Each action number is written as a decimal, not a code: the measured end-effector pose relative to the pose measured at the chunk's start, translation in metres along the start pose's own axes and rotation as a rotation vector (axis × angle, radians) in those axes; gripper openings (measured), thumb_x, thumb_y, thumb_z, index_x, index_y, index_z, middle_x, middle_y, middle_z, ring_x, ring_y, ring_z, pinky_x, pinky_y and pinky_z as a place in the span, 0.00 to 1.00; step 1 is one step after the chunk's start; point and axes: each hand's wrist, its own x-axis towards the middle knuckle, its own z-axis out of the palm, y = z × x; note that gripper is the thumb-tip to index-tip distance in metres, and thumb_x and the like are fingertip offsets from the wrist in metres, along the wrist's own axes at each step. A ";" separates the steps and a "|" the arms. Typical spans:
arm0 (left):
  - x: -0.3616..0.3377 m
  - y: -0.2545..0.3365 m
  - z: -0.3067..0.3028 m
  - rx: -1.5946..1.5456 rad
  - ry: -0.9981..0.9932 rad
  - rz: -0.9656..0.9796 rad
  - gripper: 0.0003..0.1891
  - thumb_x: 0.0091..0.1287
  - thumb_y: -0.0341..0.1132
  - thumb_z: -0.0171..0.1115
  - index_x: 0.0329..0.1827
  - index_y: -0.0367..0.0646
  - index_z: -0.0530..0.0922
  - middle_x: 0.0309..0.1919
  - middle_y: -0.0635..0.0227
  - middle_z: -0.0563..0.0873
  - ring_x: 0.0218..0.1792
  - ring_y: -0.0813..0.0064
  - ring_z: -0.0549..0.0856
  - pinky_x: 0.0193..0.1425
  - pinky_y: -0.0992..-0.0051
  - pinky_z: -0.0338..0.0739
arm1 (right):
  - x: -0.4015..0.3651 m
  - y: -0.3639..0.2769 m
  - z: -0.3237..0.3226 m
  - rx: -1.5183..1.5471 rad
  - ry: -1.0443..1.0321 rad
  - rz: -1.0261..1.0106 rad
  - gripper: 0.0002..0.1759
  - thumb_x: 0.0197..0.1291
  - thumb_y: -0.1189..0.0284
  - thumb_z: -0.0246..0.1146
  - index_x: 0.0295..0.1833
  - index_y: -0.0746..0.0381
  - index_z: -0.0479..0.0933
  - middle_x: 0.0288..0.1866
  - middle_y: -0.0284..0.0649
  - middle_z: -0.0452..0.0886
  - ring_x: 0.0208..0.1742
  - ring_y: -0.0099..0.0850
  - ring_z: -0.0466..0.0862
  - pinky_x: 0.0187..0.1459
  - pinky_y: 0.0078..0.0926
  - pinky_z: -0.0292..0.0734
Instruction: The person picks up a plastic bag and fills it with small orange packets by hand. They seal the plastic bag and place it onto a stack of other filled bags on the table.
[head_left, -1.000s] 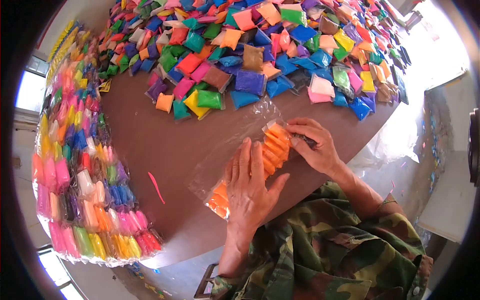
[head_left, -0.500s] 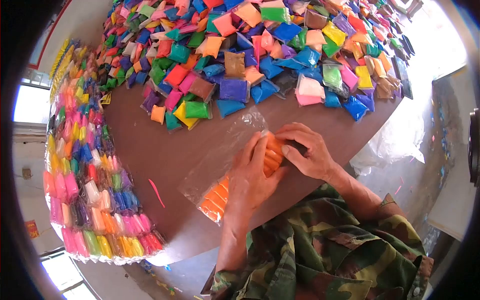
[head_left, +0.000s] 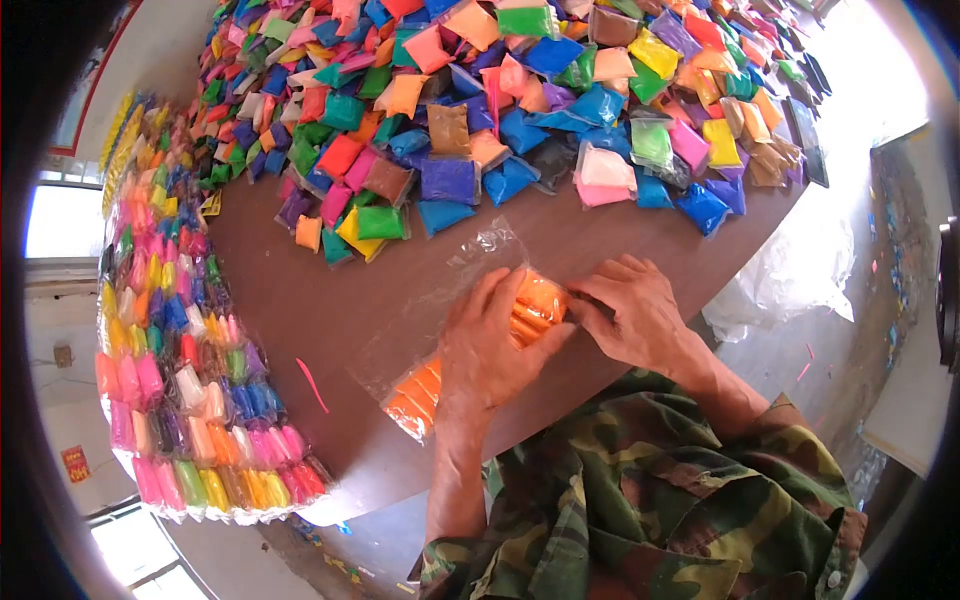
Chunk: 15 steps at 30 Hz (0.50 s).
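A clear plastic bag [head_left: 415, 400] with a row of orange packets in it lies slantwise on the brown table. My left hand [head_left: 492, 345] rests across the middle of the bag, thumb and fingers around the orange packets, pressing them down. At the right end of the row, an orange packet [head_left: 541, 298] shows between my hands. My right hand [head_left: 630, 310] is beside it, with thumb and fingertips pinched together at the packet's edge; what lies between the fingertips is too small to make out.
A large heap of colourful packets [head_left: 450, 180] covers the table's far side. Rows of bagged packets [head_left: 215, 400] stand at the left. A pink strip [head_left: 312, 386] lies on the brown table [head_left: 290, 300]. Clear plastic [head_left: 790, 270] hangs beyond the right edge.
My right hand has drawn back slightly to the right from the orange packets, its fingers now pinched at their end. The view has shifted a little.
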 end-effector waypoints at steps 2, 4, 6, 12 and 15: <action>0.004 -0.008 0.002 -0.126 -0.005 -0.004 0.30 0.69 0.44 0.81 0.68 0.35 0.84 0.64 0.51 0.90 0.63 0.52 0.90 0.68 0.60 0.83 | -0.003 0.007 0.006 0.039 -0.018 0.004 0.07 0.64 0.68 0.73 0.45 0.57 0.90 0.41 0.41 0.89 0.45 0.48 0.86 0.45 0.48 0.81; 0.010 -0.006 -0.001 -0.270 -0.015 -0.113 0.22 0.74 0.40 0.75 0.64 0.35 0.86 0.59 0.53 0.92 0.55 0.56 0.92 0.61 0.63 0.85 | -0.003 0.010 0.012 0.093 -0.006 0.007 0.06 0.64 0.68 0.73 0.43 0.57 0.90 0.40 0.42 0.89 0.45 0.48 0.87 0.46 0.49 0.82; 0.015 -0.009 -0.004 -0.345 -0.022 -0.158 0.16 0.77 0.37 0.71 0.61 0.35 0.88 0.55 0.54 0.93 0.49 0.60 0.93 0.55 0.66 0.86 | 0.000 0.012 0.012 0.158 0.021 0.042 0.06 0.65 0.68 0.73 0.43 0.56 0.91 0.39 0.42 0.89 0.45 0.49 0.87 0.46 0.49 0.82; 0.026 -0.022 -0.009 -0.364 -0.088 -0.103 0.11 0.77 0.31 0.68 0.55 0.34 0.89 0.48 0.56 0.95 0.45 0.65 0.93 0.50 0.66 0.85 | 0.006 0.012 0.008 0.237 -0.001 0.107 0.06 0.65 0.70 0.70 0.42 0.56 0.91 0.39 0.43 0.91 0.44 0.50 0.89 0.45 0.50 0.84; 0.032 -0.016 -0.016 -0.287 -0.102 -0.039 0.10 0.75 0.30 0.68 0.53 0.35 0.90 0.46 0.56 0.95 0.44 0.63 0.93 0.49 0.65 0.85 | 0.009 0.011 0.007 0.250 -0.005 0.138 0.07 0.64 0.70 0.68 0.42 0.57 0.91 0.38 0.43 0.91 0.42 0.50 0.90 0.44 0.50 0.84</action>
